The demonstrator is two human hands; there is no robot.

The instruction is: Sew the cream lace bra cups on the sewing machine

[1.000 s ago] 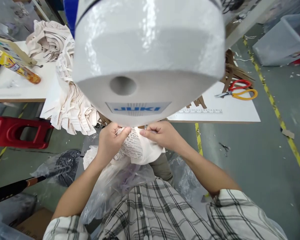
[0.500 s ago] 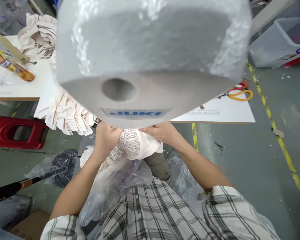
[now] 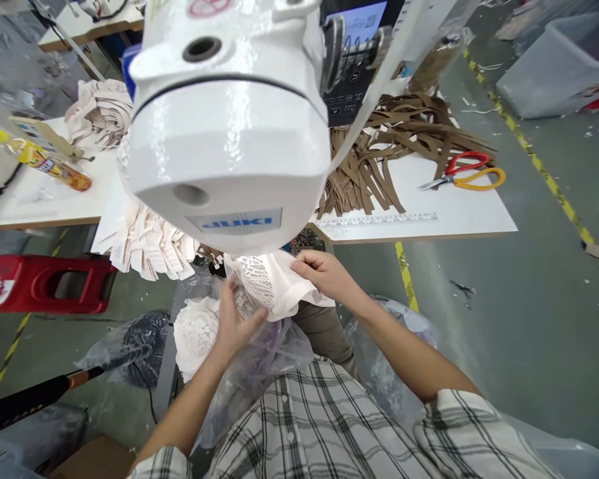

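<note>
A white JUKI sewing machine head (image 3: pixel 229 140) fills the upper middle of the view. Just below it I hold a cream lace fabric piece (image 3: pixel 269 283). My right hand (image 3: pixel 324 276) pinches its right edge. My left hand (image 3: pixel 237 322) lies under and against the lace with fingers stretched upward. More cream lace pieces (image 3: pixel 194 336) rest in a clear plastic bag (image 3: pixel 259 362) on my lap.
A stack of cream fabric pieces (image 3: pixel 144 243) hangs off the white table (image 3: pixel 459 213) at left. Brown strips (image 3: pixel 379 153) and red-and-yellow scissors (image 3: pixel 466 174) lie on the right. A red stool (image 3: pixel 40 283) stands on the floor; a grey bin (image 3: pixel 559 66) sits far right.
The view has pulled back and up from the machine head. My left hand dropped from gripping the lace near the machine and now lies flat against it lower down. My right hand stays put.
</note>
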